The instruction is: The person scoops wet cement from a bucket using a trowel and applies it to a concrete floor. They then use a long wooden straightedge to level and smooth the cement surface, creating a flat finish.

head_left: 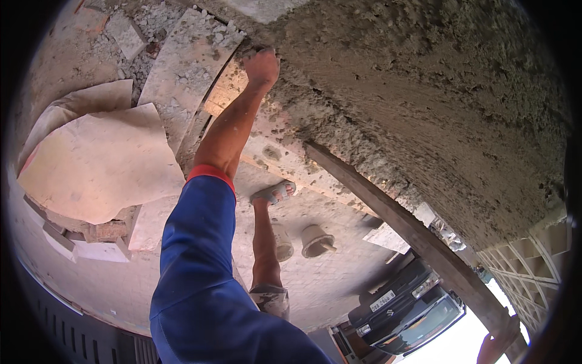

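My left hand (262,68), at the end of a blue sleeve with a red cuff, is closed at the foot of a wet, rough grey mortar wall (412,103). Its fingers are curled away from view, so what they hold, if anything, is hidden. Beneath it is a mortar-spattered plank (227,88). At the lower right edge, my right hand (500,343) is wrapped round the far-lower end of a long wooden straightedge (400,218). This bar slants up to the left, its upper end close to the wall's base.
A sandalled foot (276,192) stands on the paved ground. Two buckets (316,241) are beyond it. Large pale sheets (100,161) lie at left, near blocks (103,250) and a rubble-strewn board (188,60). A dark vehicle (394,312) and a lattice panel (524,264) stand at right.
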Motion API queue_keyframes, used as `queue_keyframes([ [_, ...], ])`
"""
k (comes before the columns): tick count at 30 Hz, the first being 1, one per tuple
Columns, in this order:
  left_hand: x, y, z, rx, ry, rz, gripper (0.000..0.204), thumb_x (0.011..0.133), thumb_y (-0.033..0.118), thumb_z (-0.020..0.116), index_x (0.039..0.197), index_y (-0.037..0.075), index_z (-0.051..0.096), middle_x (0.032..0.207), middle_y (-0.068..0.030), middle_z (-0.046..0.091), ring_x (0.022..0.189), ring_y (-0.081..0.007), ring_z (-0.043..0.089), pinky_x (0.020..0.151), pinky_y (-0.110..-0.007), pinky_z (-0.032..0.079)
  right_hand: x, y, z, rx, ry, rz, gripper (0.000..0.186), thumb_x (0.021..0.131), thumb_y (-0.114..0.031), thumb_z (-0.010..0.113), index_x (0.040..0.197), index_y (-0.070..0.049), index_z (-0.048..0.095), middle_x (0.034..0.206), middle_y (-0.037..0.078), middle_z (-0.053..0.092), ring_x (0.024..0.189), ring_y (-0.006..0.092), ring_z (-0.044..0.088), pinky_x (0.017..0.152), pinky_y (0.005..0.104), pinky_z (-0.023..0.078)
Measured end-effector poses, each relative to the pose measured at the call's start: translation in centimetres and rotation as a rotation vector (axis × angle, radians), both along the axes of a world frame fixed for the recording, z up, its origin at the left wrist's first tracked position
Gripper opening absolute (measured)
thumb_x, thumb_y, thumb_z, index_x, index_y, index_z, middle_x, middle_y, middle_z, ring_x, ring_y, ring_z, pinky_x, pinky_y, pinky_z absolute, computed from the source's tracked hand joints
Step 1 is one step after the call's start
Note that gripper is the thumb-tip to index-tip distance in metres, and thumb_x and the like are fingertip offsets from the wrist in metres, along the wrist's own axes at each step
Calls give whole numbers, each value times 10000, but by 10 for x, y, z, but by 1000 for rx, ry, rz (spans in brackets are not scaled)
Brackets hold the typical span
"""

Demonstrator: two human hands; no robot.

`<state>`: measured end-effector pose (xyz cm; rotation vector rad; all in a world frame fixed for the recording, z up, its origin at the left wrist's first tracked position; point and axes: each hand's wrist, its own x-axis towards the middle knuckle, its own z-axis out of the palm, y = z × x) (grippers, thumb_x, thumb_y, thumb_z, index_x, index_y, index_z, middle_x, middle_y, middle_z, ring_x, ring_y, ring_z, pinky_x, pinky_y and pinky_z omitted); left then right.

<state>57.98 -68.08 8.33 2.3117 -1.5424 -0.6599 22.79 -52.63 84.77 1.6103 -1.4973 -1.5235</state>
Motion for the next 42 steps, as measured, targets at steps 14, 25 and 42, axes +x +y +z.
queue_keyframes([
  [14, 14, 18, -6, 49, 128, 161, 364, 909, 373, 573, 1150, 100, 554, 985, -139, 691, 958, -345, 658, 868, -580, 425, -22, 34, 24, -68, -9, 96, 583, 773, 24, 530, 1342, -102, 511, 1402, 177, 438, 1346, 370, 364, 1113, 534, 285],
  [25, -104, 135, 411, -459, 1052, -242, 345, 854, 130, 686, 1145, 0, 554, 843, -101, 549, 731, -215, 548, 677, -353, 477, 55, 32, 8, -164, -164, 434, 465, 815, -64, 552, 1276, -119, 547, 1329, 174, 498, 1306, 343, 432, 1064, 487, 362],
  [42, -160, 110, 880, -801, 1121, -1069, 491, 809, 214, 775, 1149, -52, 542, 1032, -147, 646, 942, -218, 627, 850, -346, 521, 72, 58, -1, -157, -940, 819, 303, 842, -187, 578, 1136, -147, 637, 1236, 64, 575, 1325, 258, 407, 1185, 478, 242],
])
